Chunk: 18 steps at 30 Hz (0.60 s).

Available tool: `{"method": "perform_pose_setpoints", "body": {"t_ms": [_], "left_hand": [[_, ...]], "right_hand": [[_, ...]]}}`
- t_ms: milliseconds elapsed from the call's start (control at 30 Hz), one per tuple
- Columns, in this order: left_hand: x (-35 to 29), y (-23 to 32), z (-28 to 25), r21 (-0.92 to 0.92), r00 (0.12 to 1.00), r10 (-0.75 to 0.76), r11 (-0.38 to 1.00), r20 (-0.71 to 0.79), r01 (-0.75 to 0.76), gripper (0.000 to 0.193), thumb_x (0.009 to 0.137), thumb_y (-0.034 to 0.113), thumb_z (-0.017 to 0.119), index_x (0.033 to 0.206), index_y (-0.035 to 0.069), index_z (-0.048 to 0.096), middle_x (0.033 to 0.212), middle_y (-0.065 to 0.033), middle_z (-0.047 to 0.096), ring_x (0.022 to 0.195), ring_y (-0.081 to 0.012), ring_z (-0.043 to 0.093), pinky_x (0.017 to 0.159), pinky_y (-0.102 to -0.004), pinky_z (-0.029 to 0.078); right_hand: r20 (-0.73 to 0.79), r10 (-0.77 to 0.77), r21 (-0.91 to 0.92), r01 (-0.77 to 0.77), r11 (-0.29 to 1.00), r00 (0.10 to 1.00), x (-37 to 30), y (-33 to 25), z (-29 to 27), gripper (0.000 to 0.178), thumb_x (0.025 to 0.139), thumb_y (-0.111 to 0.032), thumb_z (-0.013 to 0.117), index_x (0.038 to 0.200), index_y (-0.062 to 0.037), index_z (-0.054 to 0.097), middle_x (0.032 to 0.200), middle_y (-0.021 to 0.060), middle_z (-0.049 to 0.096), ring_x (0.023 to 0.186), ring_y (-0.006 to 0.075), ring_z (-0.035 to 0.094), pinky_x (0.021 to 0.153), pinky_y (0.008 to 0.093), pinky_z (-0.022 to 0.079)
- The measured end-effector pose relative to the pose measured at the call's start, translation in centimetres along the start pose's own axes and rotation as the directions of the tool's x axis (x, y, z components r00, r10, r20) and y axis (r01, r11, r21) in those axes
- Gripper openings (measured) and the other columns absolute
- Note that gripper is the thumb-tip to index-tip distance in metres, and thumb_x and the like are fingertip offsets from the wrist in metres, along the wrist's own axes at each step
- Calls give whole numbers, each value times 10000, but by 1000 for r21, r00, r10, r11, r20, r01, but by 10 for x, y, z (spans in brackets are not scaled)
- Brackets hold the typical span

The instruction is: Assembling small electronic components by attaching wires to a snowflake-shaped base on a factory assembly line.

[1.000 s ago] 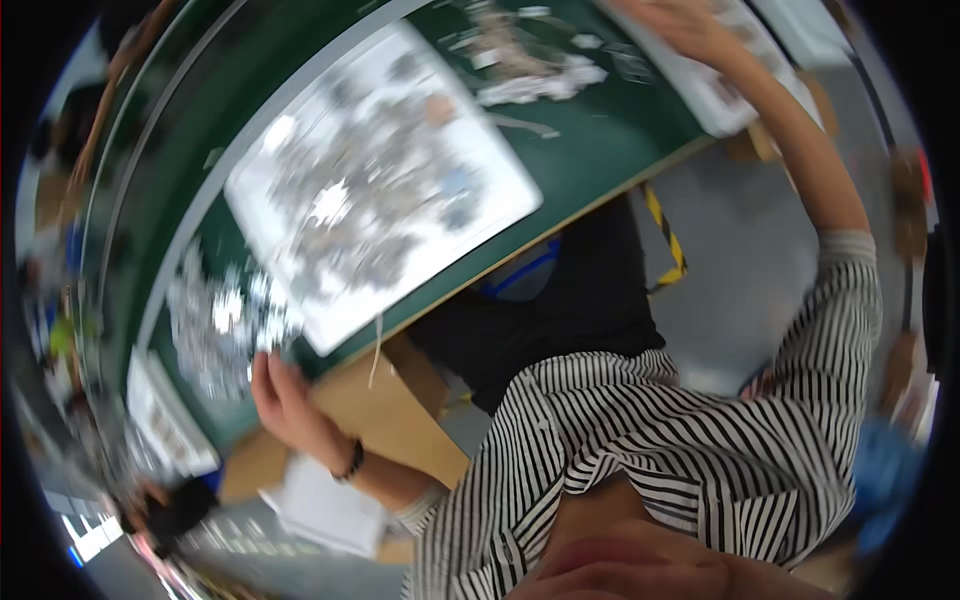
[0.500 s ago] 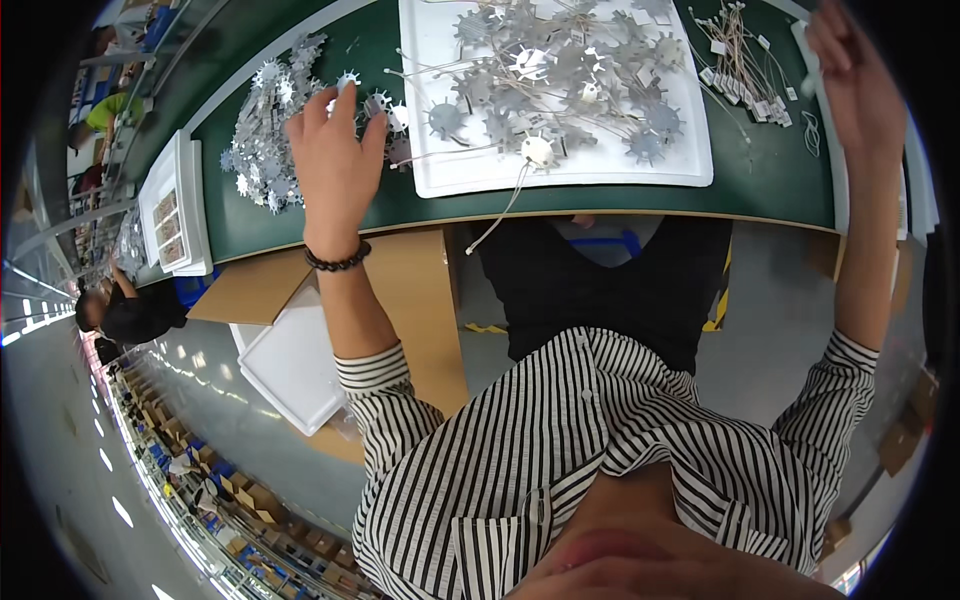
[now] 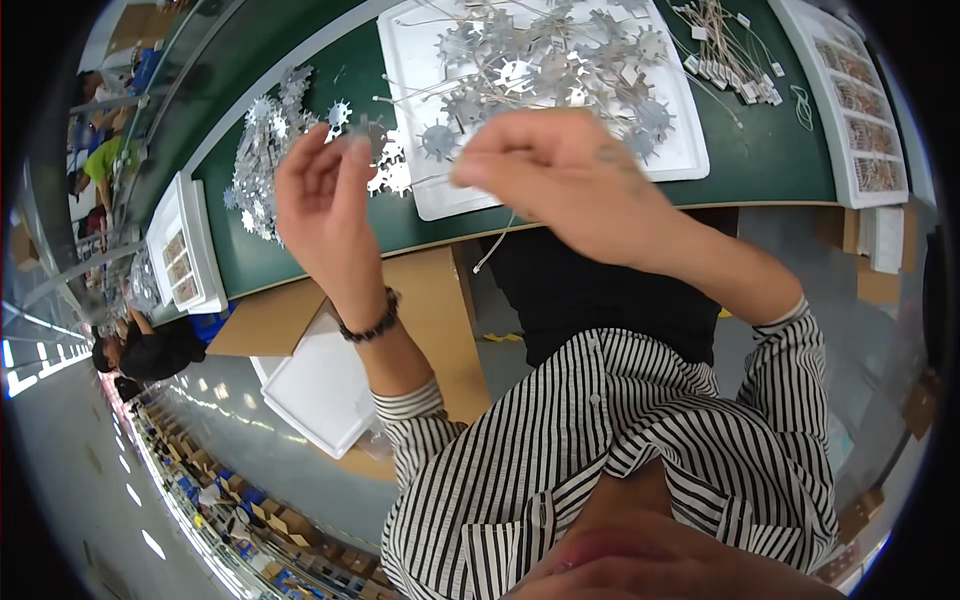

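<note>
My left hand [image 3: 330,220] is raised over the near edge of the table, beside a heap of silvery gear-shaped metal plates [image 3: 262,170]. Its fingers are curled toward the thumb and its fingertips are blurred, so anything between them cannot be made out. My right hand [image 3: 585,190] reaches across the front of a white foam tray [image 3: 690,165], thumb and fingers pinched together toward my left hand. What they pinch is too small or blurred to name. In the tray lie many toothed metal plates [image 3: 560,75] with thin pale wires. One wire [image 3: 490,252] hangs over the table edge.
On the green table [image 3: 775,165], a bundle of wires with white connectors [image 3: 735,75] lies right of the tray, beside a small coiled wire [image 3: 802,108]. White compartment trays stand at far right [image 3: 850,190] and left [image 3: 205,270]. Cardboard [image 3: 430,330] is below; another person [image 3: 155,345] is at left.
My right hand has come from the far right to the middle, in front of the tray, and its fingers have closed. The left hand has drawn back slightly and its fingers have curled.
</note>
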State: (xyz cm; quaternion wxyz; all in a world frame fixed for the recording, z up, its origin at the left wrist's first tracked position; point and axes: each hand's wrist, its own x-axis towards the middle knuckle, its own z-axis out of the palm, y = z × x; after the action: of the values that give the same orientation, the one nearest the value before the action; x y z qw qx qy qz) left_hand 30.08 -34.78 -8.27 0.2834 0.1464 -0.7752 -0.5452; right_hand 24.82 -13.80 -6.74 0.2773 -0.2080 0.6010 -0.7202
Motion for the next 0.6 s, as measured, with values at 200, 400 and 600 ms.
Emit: {"method": "perform_pose_setpoints", "body": {"t_ms": [200, 400, 600], "left_hand": [[-36, 20, 13, -149, 996, 54, 987, -70, -64, 293, 860, -33, 746, 1146, -39, 680, 965, -111, 725, 796, -134, 663, 750, -230, 545], [-45, 20, 10, -116, 993, 115, 986, -29, -118, 262, 857, -47, 739, 1113, -25, 693, 1026, -102, 710, 810, -129, 649, 750, -215, 531], [-42, 20, 7, -76, 981, 179, 982, 73, -173, 232, 842, -64, 727, 1069, -24, 705, 1081, -113, 691, 847, -138, 630, 755, -227, 520]], "right_hand": [[63, 76, 125, -84, 989, 995, 9, -1, 16, 202, 983, -180, 613, 920, -7, 695, 632, -62, 453, 547, 21, 320, 470, 186, 215], [68, 115, 123, -122, 985, 991, 8, -1, 17, 199, 978, -177, 615, 866, -26, 678, 624, -63, 446, 544, 21, 314, 465, 181, 211], [53, 125, 96, -130, 987, 991, 7, -6, 14, 196, 972, -170, 618, 847, -29, 674, 614, -64, 439, 534, 19, 315, 456, 178, 209]]}}
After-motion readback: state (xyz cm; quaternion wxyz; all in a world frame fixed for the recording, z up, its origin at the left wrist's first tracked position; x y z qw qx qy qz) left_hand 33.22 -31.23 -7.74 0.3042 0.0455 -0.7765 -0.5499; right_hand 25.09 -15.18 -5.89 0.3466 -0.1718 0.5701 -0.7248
